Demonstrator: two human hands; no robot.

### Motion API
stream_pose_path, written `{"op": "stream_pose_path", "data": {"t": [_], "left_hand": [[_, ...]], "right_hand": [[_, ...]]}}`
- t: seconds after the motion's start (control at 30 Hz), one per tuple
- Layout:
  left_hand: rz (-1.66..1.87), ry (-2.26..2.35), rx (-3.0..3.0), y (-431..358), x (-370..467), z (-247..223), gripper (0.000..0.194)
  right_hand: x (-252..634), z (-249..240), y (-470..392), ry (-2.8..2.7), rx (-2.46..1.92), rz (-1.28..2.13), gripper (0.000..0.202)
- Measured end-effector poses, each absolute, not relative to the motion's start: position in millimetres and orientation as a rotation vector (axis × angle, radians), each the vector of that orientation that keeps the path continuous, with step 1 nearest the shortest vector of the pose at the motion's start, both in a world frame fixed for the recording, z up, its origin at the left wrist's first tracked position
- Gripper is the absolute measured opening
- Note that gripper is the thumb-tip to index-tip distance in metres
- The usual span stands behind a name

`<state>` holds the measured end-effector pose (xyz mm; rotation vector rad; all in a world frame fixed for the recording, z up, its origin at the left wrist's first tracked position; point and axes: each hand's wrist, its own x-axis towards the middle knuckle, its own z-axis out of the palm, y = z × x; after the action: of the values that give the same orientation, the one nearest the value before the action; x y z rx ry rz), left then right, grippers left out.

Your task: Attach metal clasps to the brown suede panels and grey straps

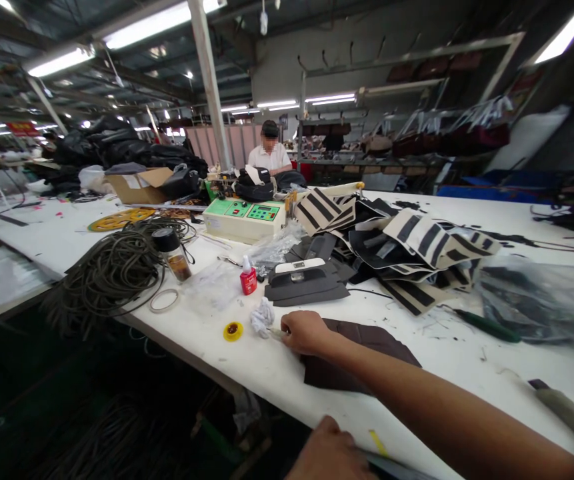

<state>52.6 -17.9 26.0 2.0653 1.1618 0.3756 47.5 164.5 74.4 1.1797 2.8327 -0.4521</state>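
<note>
Two hands show, and we find the right hand (307, 332) near the middle of the frame, its fingers curled closed around a narrow pale item (277, 333). The end of that item points toward a crumpled white wad (262, 317); we take the hold near one end as a way of leaving the tip free to steer. The dark panel (373, 337) lies flat on the bench (277, 373), right of centre, partly under the forearm; lying flat near the front edge, we judge, keeps it steady and within easy reach. The yellow dish (233, 331) and red bottle (248, 280) stand left of the right hand, presumably to be close by.

We see less of the left hand (327, 457), blurred and cut off at the bottom edge. Its fingers look bent, but we cannot tell how far open it is or whether it grips the thin grey strip (399, 468) beside it. The pale item lies mostly inside the right fist, so we cannot name it, nor tell whether its tip touches the wad. The forearm hides part of the panel, and blur softens the handled tool (567, 410) at lower right.
</note>
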Motion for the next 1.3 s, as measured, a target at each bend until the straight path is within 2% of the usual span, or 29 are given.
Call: {"op": "stream_pose_path", "data": {"t": [0.1,0.27,0.67,0.77,0.93,1.03,1.2,1.3], "left_hand": [[0.165,1.253,2.468,-19,-13,54,0.014],[0.085,1.574,2.489,-1,-84,88,0.021],[0.054,1.573,2.359,50,-100,72,0.023],[0.062,1.592,2.344,50,-98,71,0.023],[0.063,1.676,2.306,46,-95,75,0.027],[0.070,1.701,2.304,30,-90,89,0.030],[0.136,1.686,2.242,-21,-64,116,0.035],[0.341,1.613,1.872,-47,-28,105,0.039]], "right_hand": [[48,78,164,2.831,1.169,-0.445,0.016],[47,76,155,2.846,1.164,-0.438,0.017],[50,83,153,2.851,1.118,-0.415,0.023],[55,101,152,2.874,1.148,-0.400,0.017],[92,143,142,2.929,1.240,-0.420,0.019],[141,152,125,2.929,1.317,-0.708,0.021],[233,134,60,2.700,1.444,-1.861,0.031],[274,113,3,2.507,1.614,-2.247,0.024]]}}
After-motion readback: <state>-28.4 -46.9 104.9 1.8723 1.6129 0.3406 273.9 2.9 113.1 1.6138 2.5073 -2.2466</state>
